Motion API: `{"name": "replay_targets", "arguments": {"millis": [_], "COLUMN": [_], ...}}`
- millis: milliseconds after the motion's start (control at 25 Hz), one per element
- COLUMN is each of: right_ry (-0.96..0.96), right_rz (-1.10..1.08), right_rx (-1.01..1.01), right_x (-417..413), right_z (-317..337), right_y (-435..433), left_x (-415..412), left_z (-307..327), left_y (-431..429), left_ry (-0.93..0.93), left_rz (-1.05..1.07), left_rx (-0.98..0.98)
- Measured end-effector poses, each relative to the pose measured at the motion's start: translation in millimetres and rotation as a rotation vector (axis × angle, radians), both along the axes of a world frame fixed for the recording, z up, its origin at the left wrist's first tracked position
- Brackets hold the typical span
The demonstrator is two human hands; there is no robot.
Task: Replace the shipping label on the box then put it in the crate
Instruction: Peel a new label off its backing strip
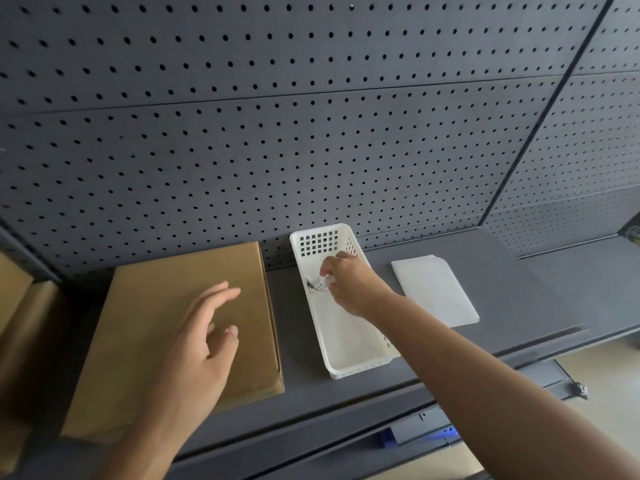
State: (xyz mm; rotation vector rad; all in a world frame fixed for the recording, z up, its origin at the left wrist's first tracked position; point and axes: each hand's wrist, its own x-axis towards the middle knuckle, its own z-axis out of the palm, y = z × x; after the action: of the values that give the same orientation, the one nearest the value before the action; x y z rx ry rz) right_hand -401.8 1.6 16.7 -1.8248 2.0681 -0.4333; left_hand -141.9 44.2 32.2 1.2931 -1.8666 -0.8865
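A flat brown cardboard box (145,306) lies on the dark shelf at the left, its top bare with no label showing. My left hand (204,337) hovers over the box's right half, fingers spread and holding nothing. A white perforated plastic basket (349,358) stands just right of the box. My right hand (349,282) reaches into the basket's far half, fingertips pinched on a crumpled white label (320,284) with dark print. A stack of white label sheets (436,292) lies flat to the right of the basket.
A dark pegboard wall (311,133) rises right behind the shelf (554,292). More brown cartons (17,306) sit at the far left edge. Below the shelf's front lip, a metal rail and a blue object (388,439) show over a light floor.
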Motion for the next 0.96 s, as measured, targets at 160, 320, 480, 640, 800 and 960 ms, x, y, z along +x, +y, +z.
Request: {"name": "replay_targets", "arguments": {"millis": [160,320,480,640,800,960], "right_ry": [-0.015,-0.109,-0.051,0.106,0.197,0.174], "right_rz": [0.0,0.012,-0.142,-0.332,-0.366,-0.454], "right_rx": [0.051,-0.045,-0.309,-0.046,0.165,0.23], "right_x": [3.5,-4.6,-61.7,-150.8,-181.7,-171.8], "right_z": [4.3,14.9,16.2,-3.3,-27.1,-45.1], "right_y": [2.9,10.2,7.5,20.4,33.8,36.6], "left_x": [-1.0,-5.8,-7.8,-8.9,-10.3,-16.4], "left_z": [-0.4,-3.2,-8.1,-12.3,-16.3,-18.3], "left_y": [0.3,-2.5,-2.9,-1.2,-2.8,-2.9], "left_ry": [0.002,0.009,0.02,0.018,0.019,0.02], "left_rz": [-0.003,-0.006,-0.028,-0.033,-0.008,0.012], "left_rx": [-0.004,-0.027,-0.025,-0.032,-0.04,-0.052]}}
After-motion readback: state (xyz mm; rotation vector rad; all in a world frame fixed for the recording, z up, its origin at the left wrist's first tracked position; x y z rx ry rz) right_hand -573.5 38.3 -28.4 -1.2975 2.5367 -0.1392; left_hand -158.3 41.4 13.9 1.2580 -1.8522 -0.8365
